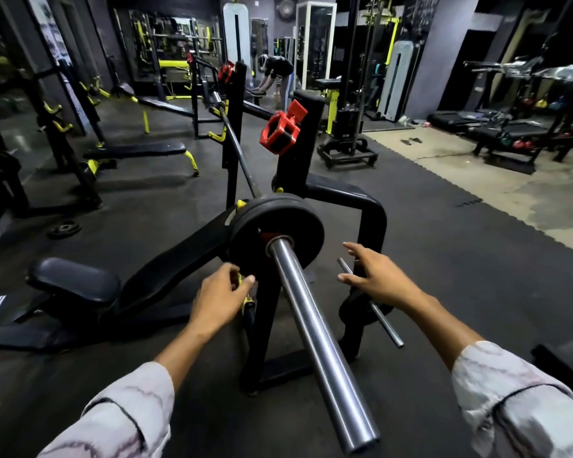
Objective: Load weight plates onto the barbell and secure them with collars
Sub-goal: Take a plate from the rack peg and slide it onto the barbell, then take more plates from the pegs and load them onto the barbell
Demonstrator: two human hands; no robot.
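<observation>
The left hand (219, 294) has its fingers (245, 280) loosely curled and holding nothing, just beside the rim of the black rubber-coated round weight plate (277, 226) at its seven o'clock. The right hand (374, 276) is spread wide and empty, near the plate's four o'clock – apart from it. The plate sits far up the polished steel barbell sleeve (315, 328), which looks smooth and slippery. The plate is likely heavy and stiff; best gripped by opposite rims. The red plastic clamp collar (280, 130) hangs on the black rack upright (298, 166) at twelve o'clock – probably light, with a lever to pinch.
</observation>
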